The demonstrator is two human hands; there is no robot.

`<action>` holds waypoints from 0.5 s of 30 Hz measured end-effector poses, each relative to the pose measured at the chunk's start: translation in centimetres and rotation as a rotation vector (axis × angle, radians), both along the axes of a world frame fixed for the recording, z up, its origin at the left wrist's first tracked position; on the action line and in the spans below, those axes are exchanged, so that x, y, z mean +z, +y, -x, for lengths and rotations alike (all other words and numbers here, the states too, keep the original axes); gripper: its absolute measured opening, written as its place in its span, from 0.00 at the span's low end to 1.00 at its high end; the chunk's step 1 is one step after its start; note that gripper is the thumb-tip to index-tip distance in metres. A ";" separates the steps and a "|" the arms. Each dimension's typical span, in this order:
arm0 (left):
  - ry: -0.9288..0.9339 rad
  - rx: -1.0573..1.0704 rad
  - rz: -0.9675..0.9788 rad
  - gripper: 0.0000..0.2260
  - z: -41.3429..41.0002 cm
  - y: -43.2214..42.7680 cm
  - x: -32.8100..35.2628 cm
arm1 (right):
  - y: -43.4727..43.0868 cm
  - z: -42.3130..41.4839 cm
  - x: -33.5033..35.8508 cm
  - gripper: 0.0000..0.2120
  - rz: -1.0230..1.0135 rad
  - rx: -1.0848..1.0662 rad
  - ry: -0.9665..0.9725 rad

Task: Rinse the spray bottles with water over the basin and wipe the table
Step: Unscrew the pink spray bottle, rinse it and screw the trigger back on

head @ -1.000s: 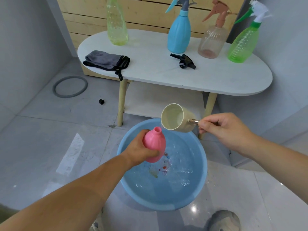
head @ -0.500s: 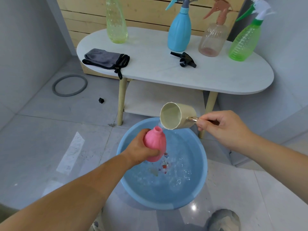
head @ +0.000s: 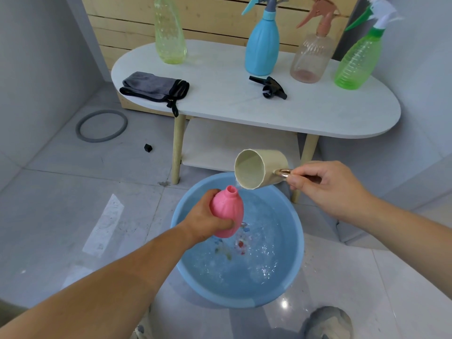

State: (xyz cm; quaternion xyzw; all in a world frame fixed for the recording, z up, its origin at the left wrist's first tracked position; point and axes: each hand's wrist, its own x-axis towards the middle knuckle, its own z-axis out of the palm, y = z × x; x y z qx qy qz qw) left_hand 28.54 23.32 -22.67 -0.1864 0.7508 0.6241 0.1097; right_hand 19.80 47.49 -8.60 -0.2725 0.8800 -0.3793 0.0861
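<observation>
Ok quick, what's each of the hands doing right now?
Left hand: closed around the pink bottle, held over the basin.
Right hand: closed on the handle of the cream cup, tipped toward the bottle's mouth.

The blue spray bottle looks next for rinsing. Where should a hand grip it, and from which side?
Probably the slim upper body of the blue spray bottle, from the near edge of the table: it stands upright, tapers upward, and slatted boards stand behind it.

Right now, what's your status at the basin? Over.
Left hand grips pink bottle over basin. Right hand holds cup, tipped at bottle's mouth. Nothing in the way.
</observation>
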 end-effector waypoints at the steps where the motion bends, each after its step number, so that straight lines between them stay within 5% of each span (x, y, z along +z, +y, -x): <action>1: 0.000 -0.002 0.002 0.33 0.0 0.0 0.0 | 0.0 0.0 0.0 0.11 0.005 0.006 0.002; 15: 0.011 -0.002 -0.018 0.33 0.0 0.0 -0.1 | 0.1 0.2 -0.4 0.07 -0.035 0.038 0.067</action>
